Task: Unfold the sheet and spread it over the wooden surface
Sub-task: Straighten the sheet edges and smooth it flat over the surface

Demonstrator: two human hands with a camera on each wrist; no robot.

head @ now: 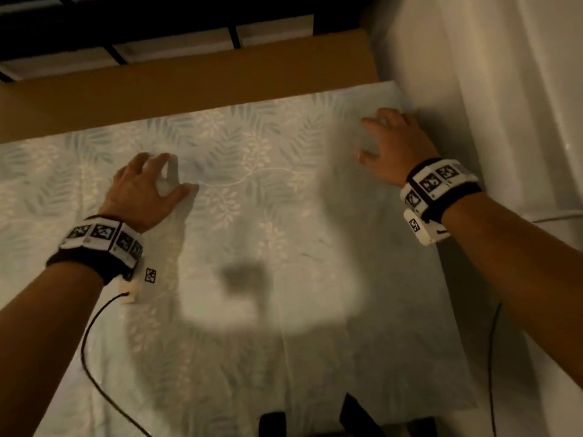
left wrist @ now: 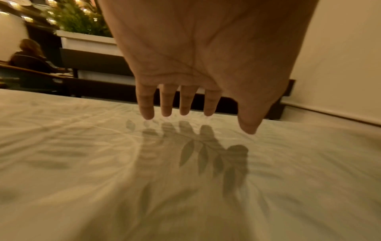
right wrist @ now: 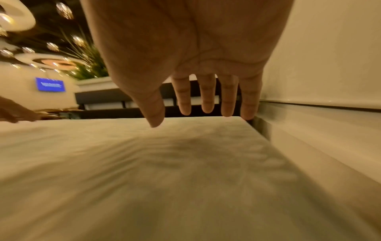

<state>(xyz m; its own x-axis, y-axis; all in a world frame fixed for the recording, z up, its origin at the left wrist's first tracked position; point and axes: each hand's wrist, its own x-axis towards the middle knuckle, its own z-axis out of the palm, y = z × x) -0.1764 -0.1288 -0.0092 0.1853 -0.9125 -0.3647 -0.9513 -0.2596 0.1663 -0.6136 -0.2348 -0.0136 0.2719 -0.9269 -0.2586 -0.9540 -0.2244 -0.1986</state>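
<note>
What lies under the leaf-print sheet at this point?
Past the far edge of the leaf-print sheet, a bare strip of the wooden surface shows. Whatever lies directly beneath the sheet is covered. The left hand and right hand are spread above it.

Warm, dim indoor light from above casts soft shadows on the leaf-printed sheet [head: 239,171]: a broad blurred one near its middle in the head view, and a sharper finger-shaped one beneath the left hand [left wrist: 198,57] in the left wrist view. Both wrist views smear the sheet's near part with blur and bend straight lines at their edges. Small ceiling lights [right wrist: 62,11] beyond the sheet's far edge flare into streaks.
</note>
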